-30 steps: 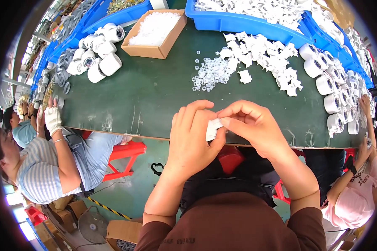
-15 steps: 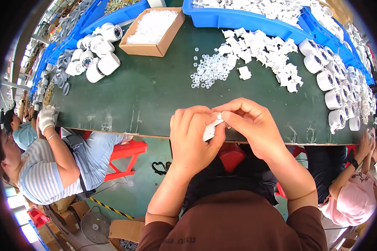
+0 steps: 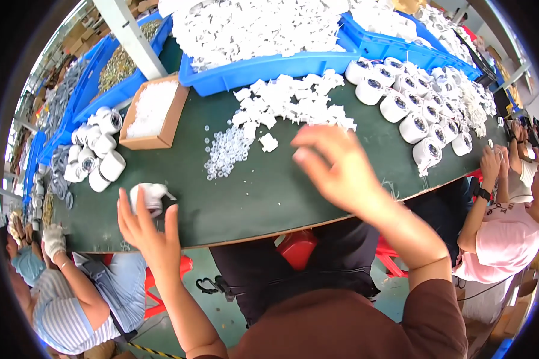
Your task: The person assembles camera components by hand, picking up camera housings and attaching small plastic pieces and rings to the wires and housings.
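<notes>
A: What is held?

B: A small white plastic part (image 3: 150,196) is pinched in the fingers of the left hand (image 3: 147,230), low over the green table (image 3: 251,197), near the white rolls (image 3: 96,155). The right hand (image 3: 332,167), fingers loosely curled and empty, is stretched toward the loose white pieces (image 3: 287,105).

A: How much is done?

B: Many pieces and clear rings (image 3: 227,152) are left unassembled.
</notes>
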{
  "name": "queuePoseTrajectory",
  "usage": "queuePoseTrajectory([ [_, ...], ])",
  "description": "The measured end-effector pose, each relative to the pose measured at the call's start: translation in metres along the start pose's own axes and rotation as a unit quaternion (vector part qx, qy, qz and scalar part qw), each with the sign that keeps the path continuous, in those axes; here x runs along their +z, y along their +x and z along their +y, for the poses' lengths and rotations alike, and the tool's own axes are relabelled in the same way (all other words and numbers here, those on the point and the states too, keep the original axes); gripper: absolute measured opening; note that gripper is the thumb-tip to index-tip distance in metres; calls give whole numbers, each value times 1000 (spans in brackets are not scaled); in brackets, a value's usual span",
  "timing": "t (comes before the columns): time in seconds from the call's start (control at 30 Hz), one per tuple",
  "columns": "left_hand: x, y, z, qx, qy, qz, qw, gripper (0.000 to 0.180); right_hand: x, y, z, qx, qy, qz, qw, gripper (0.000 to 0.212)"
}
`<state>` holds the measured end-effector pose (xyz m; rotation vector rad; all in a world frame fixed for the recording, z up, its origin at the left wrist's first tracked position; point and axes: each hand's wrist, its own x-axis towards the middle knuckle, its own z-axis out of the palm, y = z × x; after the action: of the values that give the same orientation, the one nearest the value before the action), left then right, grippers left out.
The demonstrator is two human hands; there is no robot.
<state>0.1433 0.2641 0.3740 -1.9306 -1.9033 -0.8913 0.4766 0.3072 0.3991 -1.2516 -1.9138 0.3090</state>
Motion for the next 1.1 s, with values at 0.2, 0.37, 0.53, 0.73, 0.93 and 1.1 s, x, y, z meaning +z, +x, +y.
queuePoseTrajectory([
  [0.2, 14, -17, 20, -13, -73, -30, 997, 58, -79, 80, 140, 168, -358, 89, 914, 78],
  [0.37, 23, -13, 38, -19, -90, -50, 995, 54, -87, 103, 184, 281, -271, -29, 920, 83],
  [0.53, 23, -18, 31, -41, -99, -62, 992, 48, -94, 94, 173, 252, -225, -63, 939, 71],
  [0.73, 24, -15, 33, -8, -69, -44, 997, 43, -99, 58, 133, 107, -166, -145, 969, 66],
  [0.93, 31, -12, 35, -17, -89, -34, 995, 37, -100, 38, 118, -8, -253, -130, 959, 65],
  [1.1, 24, -15, 35, -29, -92, -42, 994, 34, -103, 43, 102, 66, -15, 87, 994, 72],
])
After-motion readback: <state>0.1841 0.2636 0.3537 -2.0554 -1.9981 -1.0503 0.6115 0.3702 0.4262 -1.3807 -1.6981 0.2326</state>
